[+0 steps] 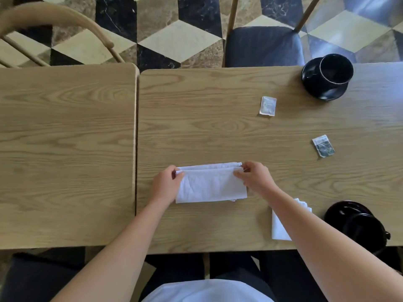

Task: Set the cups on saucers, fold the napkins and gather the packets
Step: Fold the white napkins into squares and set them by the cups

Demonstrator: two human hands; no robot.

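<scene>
Two hands work one white napkin [211,184] near the tabletop's [196,118] front edge: the left hand [166,184] pinches its left end, the right hand [255,176] its right. A second napkin [279,227] lies under the right forearm. Two black cups, far [335,69] and near [366,229], sit on two saucers, with two packets [268,105] [323,146] lying apart between them.

Both forearms are bare from the bottom edge of the frame up to the wrists, with no sleeve, watch, bracelet or ring visible on either. The left hand [165,184] and the right hand [256,177] wear no gloves. At the bottom centre, the person wears a white top [207,290], and below it dark trousers [174,269] cover the legs.
</scene>
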